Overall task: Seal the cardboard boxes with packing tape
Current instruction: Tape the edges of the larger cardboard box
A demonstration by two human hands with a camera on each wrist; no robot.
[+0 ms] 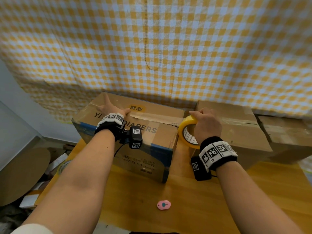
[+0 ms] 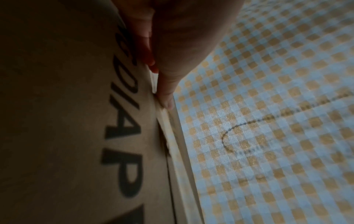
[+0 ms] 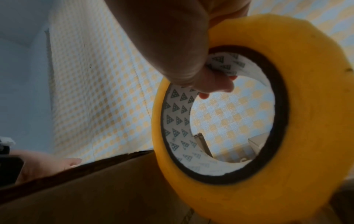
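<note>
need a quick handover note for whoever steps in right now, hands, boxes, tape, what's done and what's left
Left hand: flat, fingers spread, pressing the tape strip on top of the diaper box.
Right hand: grip around the yellow tape roll, held at the box's right end, fingers through the core.
Done: strip laid along the top seam to the right edge; not yet cut.
Left: cut the strip, perhaps with the pink cutter on the table, and press the end down. Second box to the right already shows tape; whether it is fully sealed cannot be told.
</note>
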